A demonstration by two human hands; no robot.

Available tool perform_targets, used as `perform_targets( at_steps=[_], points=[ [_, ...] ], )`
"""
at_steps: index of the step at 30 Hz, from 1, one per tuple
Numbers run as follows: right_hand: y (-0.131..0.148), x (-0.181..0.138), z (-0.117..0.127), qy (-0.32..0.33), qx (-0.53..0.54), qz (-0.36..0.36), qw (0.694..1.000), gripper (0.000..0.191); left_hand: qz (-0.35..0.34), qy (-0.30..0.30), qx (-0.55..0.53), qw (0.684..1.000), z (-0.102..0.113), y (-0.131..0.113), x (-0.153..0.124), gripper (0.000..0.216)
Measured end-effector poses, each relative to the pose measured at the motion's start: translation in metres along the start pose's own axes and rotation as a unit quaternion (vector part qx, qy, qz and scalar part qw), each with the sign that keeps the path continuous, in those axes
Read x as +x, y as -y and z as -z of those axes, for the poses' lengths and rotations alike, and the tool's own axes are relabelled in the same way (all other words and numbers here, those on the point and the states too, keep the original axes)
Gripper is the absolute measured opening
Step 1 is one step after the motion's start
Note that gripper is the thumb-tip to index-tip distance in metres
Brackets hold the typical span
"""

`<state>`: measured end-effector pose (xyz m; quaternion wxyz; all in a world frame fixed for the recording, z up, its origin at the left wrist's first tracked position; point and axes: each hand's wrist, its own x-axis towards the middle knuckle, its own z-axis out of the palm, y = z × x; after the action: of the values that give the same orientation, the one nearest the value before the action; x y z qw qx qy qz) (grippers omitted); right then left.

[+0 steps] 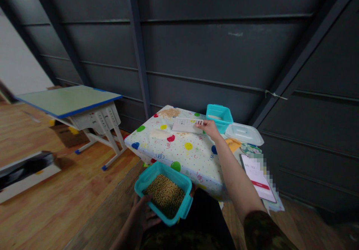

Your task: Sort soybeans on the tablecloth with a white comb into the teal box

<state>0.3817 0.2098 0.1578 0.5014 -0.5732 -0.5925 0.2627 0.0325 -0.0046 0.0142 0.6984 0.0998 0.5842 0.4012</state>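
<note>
Low in front of me, at the near edge of the table, my left hand [144,213] grips a teal plastic container [182,180] by its left corner, thumb over the rim. Round yellowish beans [165,194] fill much of it. Over the tabletop, my right hand [209,127] pinches the right end of a flat white piece [183,125] with a slotted, toothed-looking upper edge; its exact kind is unclear. Small pale grains [169,112] lie in a heap at the far left of the table, and a whiter patch of fine grains [159,134] is spread nearer.
Behind my right hand stands a second teal container [224,124] with whitish contents. Beside it are a clear lid [245,133], an orange cloth-like item [232,144] and a phone [259,182]. A balloon-print cloth [193,162] covers the table. A desk [75,100] stands left; a dark wall rises behind.
</note>
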Motion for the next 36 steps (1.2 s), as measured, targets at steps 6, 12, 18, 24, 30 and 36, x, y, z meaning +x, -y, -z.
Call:
perform_targets(
  at_steps=[6, 12, 18, 24, 30, 36],
  points=[
    [-0.002, 0.0, 0.002, 0.014, 0.013, 0.011, 1.0, 0.044, 0.002, 0.017, -0.011, 1.0, 0.004, 0.003, 0.004, 0.074],
    [-0.004, 0.0, 0.002, 0.012, 0.002, 0.014, 1.0, 0.046, -0.016, 0.014, 0.001, 1.0, 0.008, 0.006, 0.009, 0.075],
    [-0.01, 0.003, 0.002, 0.015, 0.002, 0.031, 0.999, 0.046, -0.012, 0.017, 0.013, 1.0, 0.006, 0.005, 0.004, 0.081],
    [-0.014, 0.006, 0.003, 0.045, 0.001, 0.016, 0.999, 0.047, -0.035, 0.05, 0.012, 0.998, 0.008, 0.005, 0.001, 0.082],
    [-0.01, 0.004, 0.004, 0.054, 0.006, 0.005, 0.999, 0.048, -0.009, 0.015, 0.012, 1.0, 0.008, 0.007, 0.011, 0.083],
    [-0.009, 0.003, 0.004, 0.048, 0.007, 0.007, 0.999, 0.051, -0.009, 0.025, -0.005, 1.0, 0.009, 0.007, 0.008, 0.086]
  ],
)
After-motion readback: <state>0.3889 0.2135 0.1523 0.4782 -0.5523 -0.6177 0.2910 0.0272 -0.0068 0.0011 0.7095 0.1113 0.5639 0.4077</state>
